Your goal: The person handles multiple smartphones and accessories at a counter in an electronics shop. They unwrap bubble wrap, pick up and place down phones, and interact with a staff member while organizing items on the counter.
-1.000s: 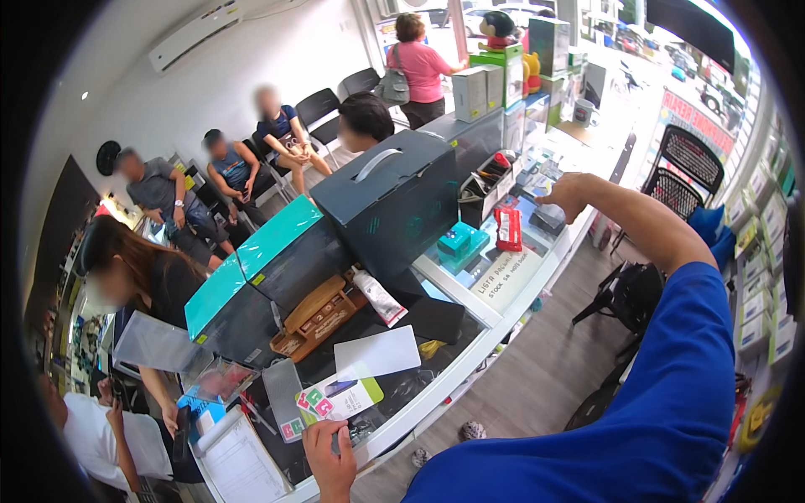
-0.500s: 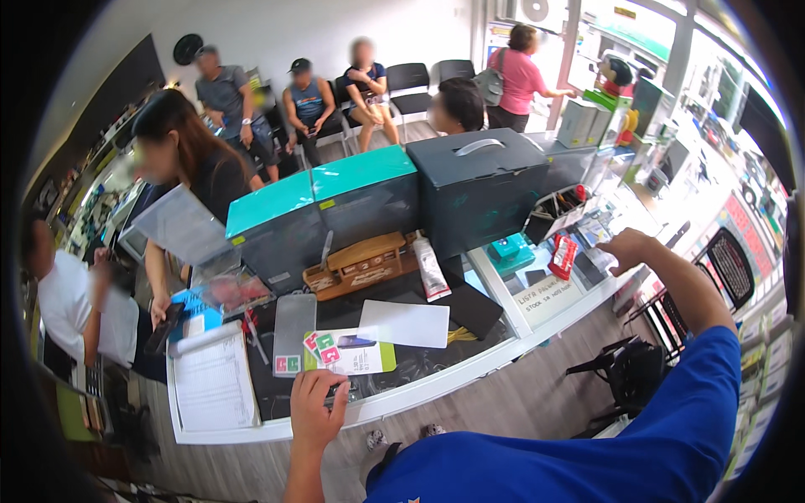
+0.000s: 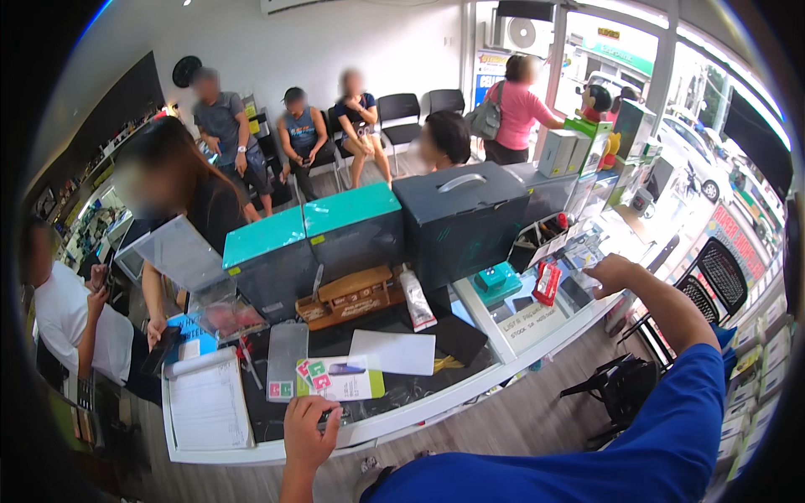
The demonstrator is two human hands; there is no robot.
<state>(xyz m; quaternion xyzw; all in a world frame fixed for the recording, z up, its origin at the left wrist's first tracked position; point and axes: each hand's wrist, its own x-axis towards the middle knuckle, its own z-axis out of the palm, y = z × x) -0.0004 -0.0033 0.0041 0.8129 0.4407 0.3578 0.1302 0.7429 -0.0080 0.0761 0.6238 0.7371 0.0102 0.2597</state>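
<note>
My left hand [image 3: 309, 432] is at the counter's front edge with curled fingers, and a small dark thing I cannot make out shows between thumb and fingers. Just beyond lie a green-and-white card [image 3: 356, 381], pink and green stickers [image 3: 314, 374], a clear plastic sleeve [image 3: 287, 359] and a blank white card [image 3: 392, 352]. My right arm stretches out to the right. Its hand [image 3: 612, 275] is over the glass part of the counter, thumb and fingers apart, beside a red packet [image 3: 547, 283]. Whether its fingertips touch the glass is hard to tell.
Dark boxes with teal lids [image 3: 352, 207] and a dark case [image 3: 461, 210] line the counter's back. A wooden holder [image 3: 348, 300], a white tube [image 3: 417, 299] and an open notebook [image 3: 208, 402] lie nearer. A co-worker [image 3: 180, 180] leans in at left. Black chairs [image 3: 713, 277] stand at right.
The view has shifted a little, so the counter sits slightly left in it. The person in pink has turned by the door. Both my hands stay in much the same places.
</note>
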